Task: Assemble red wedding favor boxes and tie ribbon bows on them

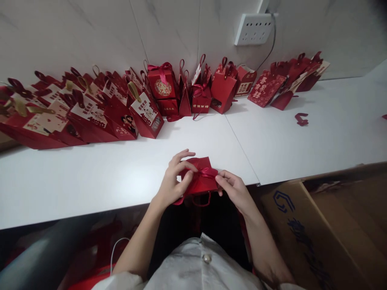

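Note:
A small red gift box [198, 186] is at the front edge of the white table, between my two hands. A shiny red ribbon [208, 172] is tied in a bow on its top, and a loop hangs down from its near side. My left hand [178, 177] has its thumb and index finger pinched at the bow's left part, with the other fingers raised. On the right, my right hand [231, 185] grips the bow's right loop between thumb and fingers.
Several red gift boxes [146, 114] with ribbon handles stand in a row along the wall. A loose red ribbon piece [301, 119] lies on the white table [193, 137] at the right. Below its right edge is an open cardboard box [290, 217]. A white power strip [253, 30] is on the wall.

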Demonstrator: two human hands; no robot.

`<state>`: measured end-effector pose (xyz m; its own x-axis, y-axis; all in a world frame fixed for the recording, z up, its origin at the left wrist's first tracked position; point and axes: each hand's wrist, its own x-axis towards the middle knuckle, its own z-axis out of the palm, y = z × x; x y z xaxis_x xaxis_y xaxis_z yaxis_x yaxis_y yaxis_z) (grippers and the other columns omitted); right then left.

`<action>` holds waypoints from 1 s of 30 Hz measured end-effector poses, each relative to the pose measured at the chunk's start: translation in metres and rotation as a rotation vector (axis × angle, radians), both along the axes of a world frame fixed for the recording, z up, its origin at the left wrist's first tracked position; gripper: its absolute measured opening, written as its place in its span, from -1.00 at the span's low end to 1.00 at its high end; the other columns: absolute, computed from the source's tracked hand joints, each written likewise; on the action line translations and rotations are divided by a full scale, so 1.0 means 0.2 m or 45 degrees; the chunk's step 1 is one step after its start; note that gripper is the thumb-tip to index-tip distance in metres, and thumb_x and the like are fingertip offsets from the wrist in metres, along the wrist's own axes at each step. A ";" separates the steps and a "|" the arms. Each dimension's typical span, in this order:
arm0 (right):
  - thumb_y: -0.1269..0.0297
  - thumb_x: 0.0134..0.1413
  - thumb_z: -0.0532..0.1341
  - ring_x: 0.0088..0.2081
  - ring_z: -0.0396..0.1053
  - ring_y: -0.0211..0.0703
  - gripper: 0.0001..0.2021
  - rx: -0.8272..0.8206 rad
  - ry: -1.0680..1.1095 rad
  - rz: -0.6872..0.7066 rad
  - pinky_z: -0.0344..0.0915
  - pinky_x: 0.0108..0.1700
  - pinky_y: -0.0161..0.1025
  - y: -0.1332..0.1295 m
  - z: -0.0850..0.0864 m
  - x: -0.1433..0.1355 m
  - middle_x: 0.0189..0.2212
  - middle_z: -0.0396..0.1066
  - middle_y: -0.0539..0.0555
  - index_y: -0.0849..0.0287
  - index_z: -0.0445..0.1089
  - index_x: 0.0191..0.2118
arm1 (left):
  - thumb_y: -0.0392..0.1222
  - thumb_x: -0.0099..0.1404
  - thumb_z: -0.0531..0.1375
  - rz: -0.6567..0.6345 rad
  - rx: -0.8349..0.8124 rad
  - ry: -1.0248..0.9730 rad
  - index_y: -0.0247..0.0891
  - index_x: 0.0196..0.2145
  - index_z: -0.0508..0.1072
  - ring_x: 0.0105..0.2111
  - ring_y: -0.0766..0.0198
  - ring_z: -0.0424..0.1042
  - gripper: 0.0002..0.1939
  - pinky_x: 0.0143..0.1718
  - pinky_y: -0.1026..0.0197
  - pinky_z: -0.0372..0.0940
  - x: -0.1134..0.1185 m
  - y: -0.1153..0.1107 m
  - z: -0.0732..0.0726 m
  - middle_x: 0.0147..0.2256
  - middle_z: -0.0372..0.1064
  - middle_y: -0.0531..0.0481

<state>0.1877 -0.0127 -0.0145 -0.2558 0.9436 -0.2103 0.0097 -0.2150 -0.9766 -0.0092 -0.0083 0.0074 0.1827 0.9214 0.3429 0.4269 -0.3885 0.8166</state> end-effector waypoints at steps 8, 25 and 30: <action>0.06 0.06 0.18 -0.60 0.17 -0.37 -0.70 0.087 -0.151 0.058 0.12 -0.46 -0.36 -0.05 0.03 0.02 -0.66 0.20 -0.11 0.18 0.23 -0.50 | -0.32 0.29 0.07 -0.175 -0.084 0.150 -0.17 -0.26 0.48 0.07 0.14 0.25 -0.80 0.12 -0.02 0.16 0.00 0.00 0.03 0.01 0.31 -0.06; 0.08 0.16 0.07 -0.54 0.40 -0.24 -0.66 -0.018 -0.240 0.426 0.28 -0.42 -0.31 -0.26 0.01 -0.02 -0.59 0.45 0.03 0.21 0.37 -0.48 | -0.18 0.22 0.20 -0.127 -0.173 0.128 -0.15 -0.30 0.51 0.08 0.08 0.22 -0.90 0.15 -0.10 0.09 0.01 0.01 0.01 0.01 0.29 -0.06; 0.14 0.11 0.16 -0.41 0.46 -0.16 -0.74 0.009 -0.375 0.721 0.29 -0.32 -0.26 -0.29 0.07 0.03 -0.49 0.53 0.06 0.17 0.49 -0.44 | -0.21 0.17 0.24 -0.134 -0.160 0.146 -0.16 -0.34 0.50 0.06 0.08 0.23 -0.93 0.14 -0.11 0.09 0.01 0.01 0.01 -0.01 0.29 -0.07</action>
<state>0.1939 -0.0709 -0.0012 -0.6474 0.6809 -0.3424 0.3885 -0.0917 -0.9169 -0.0066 -0.0059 0.0103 0.3113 0.9296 0.1975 0.4826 -0.3336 0.8098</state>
